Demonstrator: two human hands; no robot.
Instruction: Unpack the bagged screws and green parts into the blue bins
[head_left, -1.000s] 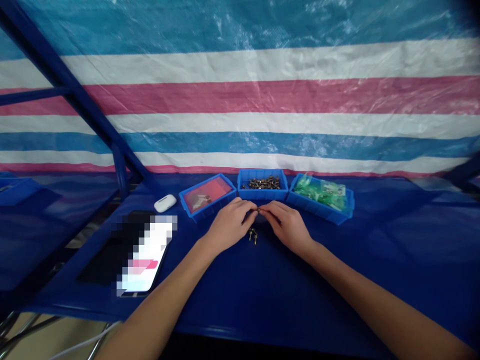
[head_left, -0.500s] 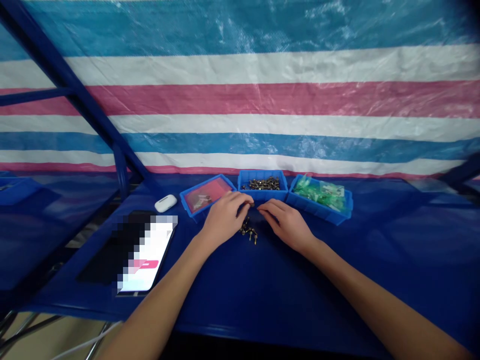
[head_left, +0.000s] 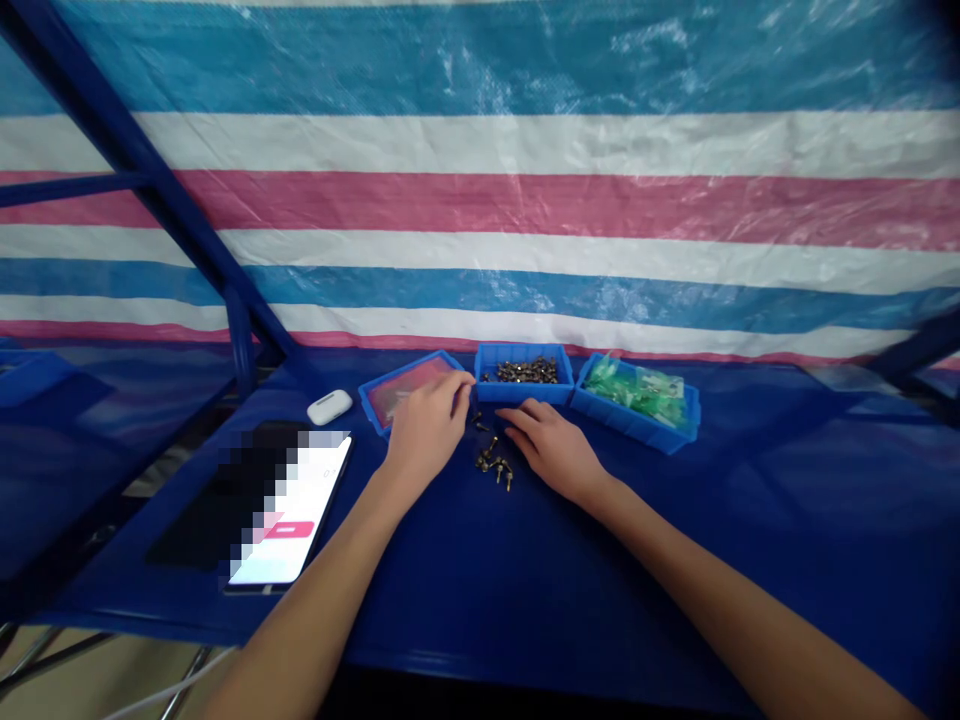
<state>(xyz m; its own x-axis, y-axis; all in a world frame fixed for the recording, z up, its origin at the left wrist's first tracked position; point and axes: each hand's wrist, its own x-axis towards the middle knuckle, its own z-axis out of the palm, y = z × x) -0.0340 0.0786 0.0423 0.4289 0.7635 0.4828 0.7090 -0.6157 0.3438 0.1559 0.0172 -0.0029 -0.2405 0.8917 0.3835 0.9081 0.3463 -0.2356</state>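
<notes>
My left hand (head_left: 429, 425) is over the right part of the left blue bin (head_left: 384, 425), fingers curled together; whatever they hold, if anything, is hidden. My right hand (head_left: 555, 448) hovers low over the table in front of the middle blue bin (head_left: 517, 392), thumb and index finger apart, nothing visible between them. Between my hands lies a small pile of brass-coloured metal fittings (head_left: 495, 464). A few loose fittings (head_left: 478, 422) lie just beyond it, near my left fingers. Similar small metal parts (head_left: 529, 371) fill the middle bin.
Green plastic packets (head_left: 637, 388) fill the right blue bin (head_left: 637, 424). On the left are a phone-like device (head_left: 300, 520) with a lit screen and a white earbud case (head_left: 330, 407). A striped plastic sheet (head_left: 525, 210) hangs behind the blue table (head_left: 585, 590).
My left hand has moved left, off the space before the middle bin and over the left bin. My right hand has shifted slightly left. Loose fittings beyond the pile are now uncovered.
</notes>
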